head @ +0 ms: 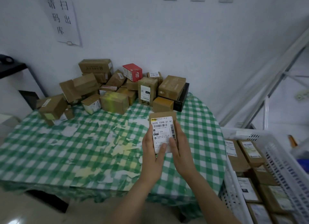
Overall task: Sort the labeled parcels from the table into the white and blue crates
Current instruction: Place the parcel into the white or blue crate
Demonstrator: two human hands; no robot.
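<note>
A small brown parcel (163, 130) with a white shipping label facing me is held upright above the table's right half. My left hand (153, 154) grips its left edge, thumb lying across the label's bottom. My right hand (181, 148) grips its right edge, thumb also on the label. Several brown cardboard parcels (115, 90) and one red box (132, 72) are piled at the table's far side. The white crate (275, 158) stands at the right, holding several labeled parcels. A bit of blue (303, 163) shows past the crate's right wall; what it is I cannot tell.
The table has a green-and-white checked cloth (66, 148) with worn patches. A paper sign (62, 18) hangs on the white wall. A black box (182, 96) lies under parcels at the pile's right. White metal shelving (275, 83) leans at the right.
</note>
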